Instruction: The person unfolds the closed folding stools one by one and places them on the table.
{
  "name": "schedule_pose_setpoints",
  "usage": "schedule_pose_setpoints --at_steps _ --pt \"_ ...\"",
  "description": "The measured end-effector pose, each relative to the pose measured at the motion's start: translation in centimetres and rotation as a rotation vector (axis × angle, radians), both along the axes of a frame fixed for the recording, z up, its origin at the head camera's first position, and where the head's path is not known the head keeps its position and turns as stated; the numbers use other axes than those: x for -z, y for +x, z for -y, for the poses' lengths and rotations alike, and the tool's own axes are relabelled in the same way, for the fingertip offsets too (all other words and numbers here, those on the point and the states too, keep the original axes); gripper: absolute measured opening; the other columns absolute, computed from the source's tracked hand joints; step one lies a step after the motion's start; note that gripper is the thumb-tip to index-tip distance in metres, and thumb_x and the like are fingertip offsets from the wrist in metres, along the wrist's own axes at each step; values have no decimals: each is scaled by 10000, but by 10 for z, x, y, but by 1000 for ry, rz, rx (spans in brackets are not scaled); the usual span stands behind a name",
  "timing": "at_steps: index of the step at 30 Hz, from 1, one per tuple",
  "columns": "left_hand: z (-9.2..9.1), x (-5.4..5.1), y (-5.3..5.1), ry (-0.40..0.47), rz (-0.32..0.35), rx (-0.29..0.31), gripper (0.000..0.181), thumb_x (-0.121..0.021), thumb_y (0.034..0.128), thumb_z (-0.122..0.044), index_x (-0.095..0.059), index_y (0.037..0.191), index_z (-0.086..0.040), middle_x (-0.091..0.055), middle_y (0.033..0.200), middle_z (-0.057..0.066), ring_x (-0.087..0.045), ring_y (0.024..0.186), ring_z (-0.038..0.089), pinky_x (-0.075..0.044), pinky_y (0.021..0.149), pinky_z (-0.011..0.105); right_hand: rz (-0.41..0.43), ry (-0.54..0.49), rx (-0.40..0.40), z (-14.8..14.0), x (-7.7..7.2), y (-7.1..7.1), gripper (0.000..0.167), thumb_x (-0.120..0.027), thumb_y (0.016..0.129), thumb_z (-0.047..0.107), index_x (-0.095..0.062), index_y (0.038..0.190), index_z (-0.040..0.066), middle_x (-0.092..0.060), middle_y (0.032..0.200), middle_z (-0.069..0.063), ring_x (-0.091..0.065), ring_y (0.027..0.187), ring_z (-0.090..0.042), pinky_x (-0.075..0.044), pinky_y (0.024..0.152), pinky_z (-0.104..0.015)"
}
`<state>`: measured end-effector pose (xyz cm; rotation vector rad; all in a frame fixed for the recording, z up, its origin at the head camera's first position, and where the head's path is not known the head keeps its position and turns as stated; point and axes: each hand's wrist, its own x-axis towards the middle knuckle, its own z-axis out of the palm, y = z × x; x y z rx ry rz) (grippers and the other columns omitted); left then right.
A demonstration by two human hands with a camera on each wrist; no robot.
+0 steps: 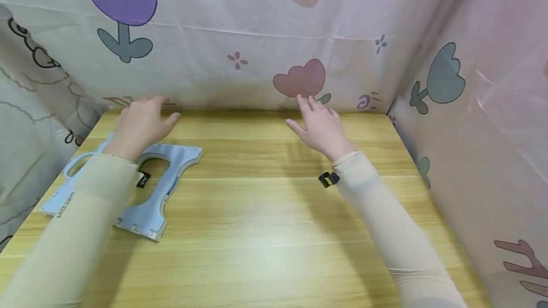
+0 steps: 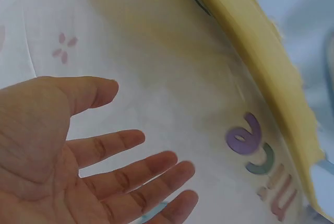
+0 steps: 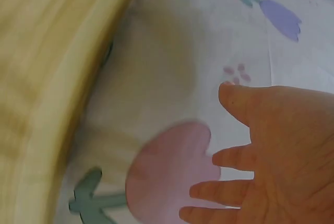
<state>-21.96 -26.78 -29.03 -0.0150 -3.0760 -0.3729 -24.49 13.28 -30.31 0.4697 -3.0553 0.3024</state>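
Observation:
My left hand (image 1: 139, 125) is held above the table's far left part with fingers extended and thumb apart, holding nothing. Below and beside it lie light blue flat pieces (image 1: 171, 175) with cut-out openings, partly hidden by my left forearm. Over the far right part of the table hovers my right hand (image 1: 322, 129), fingers spread and empty. In the left wrist view the palm of my left hand (image 2: 78, 156) faces the curtain, and in the right wrist view my right hand (image 3: 282, 151) shows straight fingers touching nothing.
A wooden table (image 1: 239, 232) reaches back to a patterned curtain (image 1: 205, 23), which also runs along both sides. A small black clip-like item (image 1: 328, 179) sits at my right sleeve's cuff, and another black item (image 1: 143, 179) shows beside the left cuff.

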Motion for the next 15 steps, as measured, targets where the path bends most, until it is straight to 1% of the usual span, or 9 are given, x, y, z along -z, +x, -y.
schedule_pose_setpoints --at_steps 1,3,5,6,8,9,12,13,15 --pt "6 2 2 6 2 0 671 -526 1090 -437 -448 1557 37 -502 1510 405 -478 1324 652 -425 1036 793 -9 7 -16 7 2 1 825 -469 1097 617 -224 1723 139 -275 1765 -205 -312 1627 -418 -276 1300 -669" --pt "19 5 6 10 26 -21 693 -515 1092 -457 -437 1559 49 -478 1515 423 -451 1326 673 -408 1044 810 -20 12 -50 21 7 3 801 -487 1098 600 -264 1712 137 -315 1753 -193 -358 1610 -399 -313 1296 -634" --pt "32 7 13 8 69 -63 762 -476 1092 -541 -399 1601 21 -440 1541 431 -448 1292 703 -426 979 828 -30 21 -89 36 11 6 773 -501 1099 588 -308 1699 140 -359 1738 -174 -413 1582 -387 -352 1284 -605" --pt "40 8 16 10 88 -82 801 -459 1086 -586 -381 1617 9 -428 1546 436 -476 1249 703 -454 925 818 -36 28 -109 44 13 8 757 -503 1099 586 -331 1691 145 -387 1727 -161 -445 1563 -379 -375 1273 -593" --pt "54 11 24 4 119 -116 860 -412 1073 -660 -360 1632 -8 -431 1536 440 -485 1209 719 -470 850 809 -41 35 -150 61 17 14 715 -506 1106 566 -375 1673 150 -441 1698 -147 -499 1526 -360 -414 1252 -570" --pt "61 12 27 -3 125 -125 876 -396 1068 -680 -363 1629 -8 -457 1511 443 -504 1179 719 -480 814 794 -44 40 -173 70 20 17 699 -510 1108 558 -398 1662 148 -469 1681 -140 -527 1504 -353 -434 1238 -561" --pt "81 19 38 0 124 -129 865 -405 1075 -658 -397 1580 44 -522 1424 456 -518 1159 710 -488 833 778 -47 47 -244 97 26 26 641 -538 1107 526 -471 1621 148 -547 1624 -115 -606 1426 -320 -496 1187 -521" --pt "88 22 41 0 125 -132 858 -409 1079 -645 -408 1558 66 -533 1402 458 -500 1188 715 -476 862 788 -48 51 -268 106 29 29 627 -554 1103 520 -494 1606 149 -570 1604 -106 -630 1398 -308 -518 1166 -505" --pt "101 27 47 -2 131 -141 848 -417 1085 -626 -414 1534 93 -538 1398 454 -497 1187 709 -471 885 786 -53 79 -312 124 34 36 612 -566 1095 531 -529 1582 162 -604 1574 -77 -663 1356 -278 -549 1131 -468"
